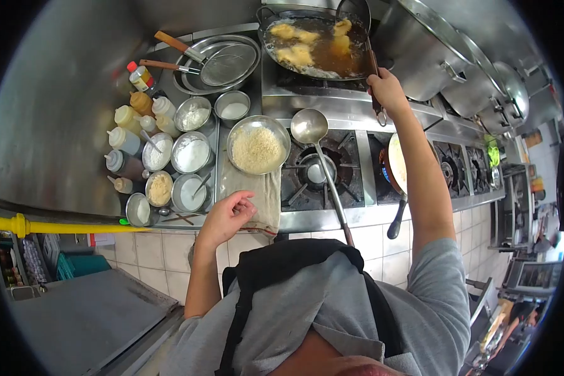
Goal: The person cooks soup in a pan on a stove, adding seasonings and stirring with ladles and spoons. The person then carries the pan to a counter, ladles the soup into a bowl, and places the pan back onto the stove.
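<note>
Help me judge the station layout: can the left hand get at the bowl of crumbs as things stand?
Likely yes: the left hand looks empty and is just on the near side of the bowl, with only the cloth showing between them.

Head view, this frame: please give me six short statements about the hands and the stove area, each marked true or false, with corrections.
1. The right hand grips a long-handled utensil. True.
2. The left hand holds a squeeze bottle. False: nothing visible is in it.
3. The wok contains yellowish pieces in brown liquid. True.
4. The bowl of crumbs stands on a burner. False: it stands on a cloth.
5. A blue flame shows by the black-handled pan. True.
6. The large ladle hangs on the wall. False: it lies across the stove.
</note>
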Available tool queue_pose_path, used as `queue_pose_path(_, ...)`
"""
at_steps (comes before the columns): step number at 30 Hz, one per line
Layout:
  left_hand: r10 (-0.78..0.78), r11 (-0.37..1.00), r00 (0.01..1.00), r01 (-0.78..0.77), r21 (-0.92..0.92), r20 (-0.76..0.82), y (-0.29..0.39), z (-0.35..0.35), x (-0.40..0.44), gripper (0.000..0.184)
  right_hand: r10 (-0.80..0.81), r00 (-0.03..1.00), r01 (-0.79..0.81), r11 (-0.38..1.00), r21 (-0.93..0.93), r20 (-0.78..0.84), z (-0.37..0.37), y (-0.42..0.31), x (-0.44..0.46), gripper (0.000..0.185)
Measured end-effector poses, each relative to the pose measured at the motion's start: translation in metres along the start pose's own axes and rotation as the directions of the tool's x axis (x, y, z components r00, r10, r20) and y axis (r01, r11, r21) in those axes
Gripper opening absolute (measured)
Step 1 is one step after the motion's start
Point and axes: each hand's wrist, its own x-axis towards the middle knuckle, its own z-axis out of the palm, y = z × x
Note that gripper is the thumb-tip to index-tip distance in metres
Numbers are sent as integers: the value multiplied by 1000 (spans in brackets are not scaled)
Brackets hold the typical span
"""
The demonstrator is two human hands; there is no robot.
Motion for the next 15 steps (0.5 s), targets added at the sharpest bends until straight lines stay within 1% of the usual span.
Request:
queue_pose_path(4,-18,1000,1000,17,19,12,3,-1,0,35,-25,1000,25,1000,-12,18,-5,-12,-25,26)
queue_pose_path(6,-20,999,1000,19,25,12,3,0,1,35,-38,999,37,999,34,34,-7,-13,-36,27)
queue_pose_path(10,-16,999,1000,16,39,13,8,2,4,36,-49,998,48,998,48,30,-14,-14,-51,27)
queue_pose_path(12,-23,999,999,22,32,30,10,3,6,36,-43,998,37,991,132,40,-16,-11,-55,24)
queue_pose_path(13,-24,999,999,23,33,33,10,4,7,36,-39,998,33,991,132,39,-17,-12,-58,24)
queue_pose_path(15,-26,999,999,25,42,32,11,5,8,37,-11,995,-9,979,202,98,-20,-18,-66,20)
